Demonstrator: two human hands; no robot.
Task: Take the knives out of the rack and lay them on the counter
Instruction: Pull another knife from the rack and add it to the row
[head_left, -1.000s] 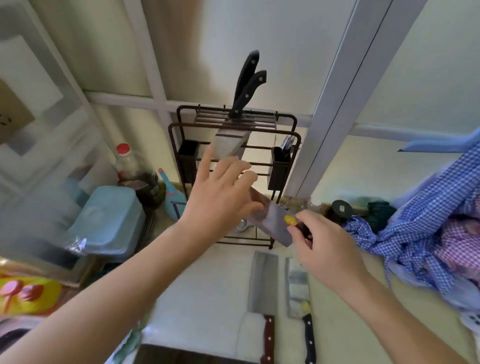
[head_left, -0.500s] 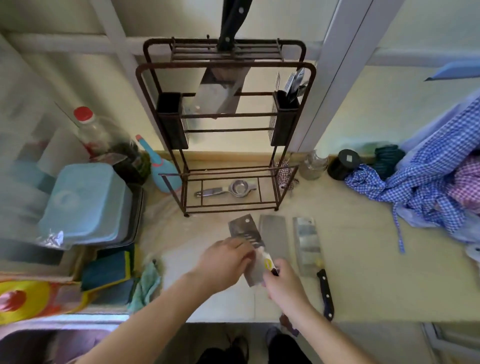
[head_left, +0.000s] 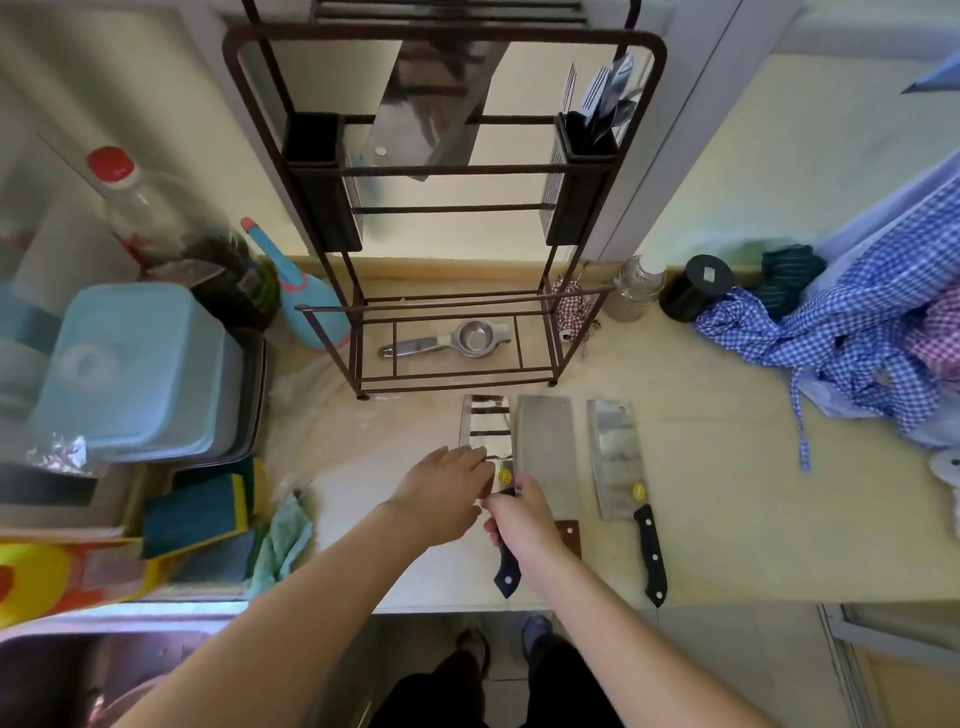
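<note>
A dark metal knife rack (head_left: 550, 322) stands at the back of the counter; a cleaver blade (head_left: 426, 130) still hangs in its top. Three cleavers lie side by side in front of it. My right hand (head_left: 522, 519) grips the black handle of the leftmost cleaver (head_left: 485, 428), whose blade rests flat on the counter. My left hand (head_left: 447, 491) lies on the near end of that blade, fingers flat. To the right lie a cleaver with a brown handle (head_left: 545, 447) and a black-handled cleaver (head_left: 615, 457).
A metal strainer (head_left: 457, 340) lies on the rack's bottom shelf. Blue lidded containers (head_left: 130, 369), a red-capped bottle (head_left: 156, 218) and sponges (head_left: 202, 512) crowd the left. Checked blue cloth (head_left: 841, 338), a glass jar (head_left: 634, 288) and a black jar (head_left: 693, 286) sit right. The counter edge (head_left: 727, 603) runs near me.
My view tipped down from the rack to the counter. Both hands brought the cleaver down from rack height and set it flat, left of the two laid cleavers.
</note>
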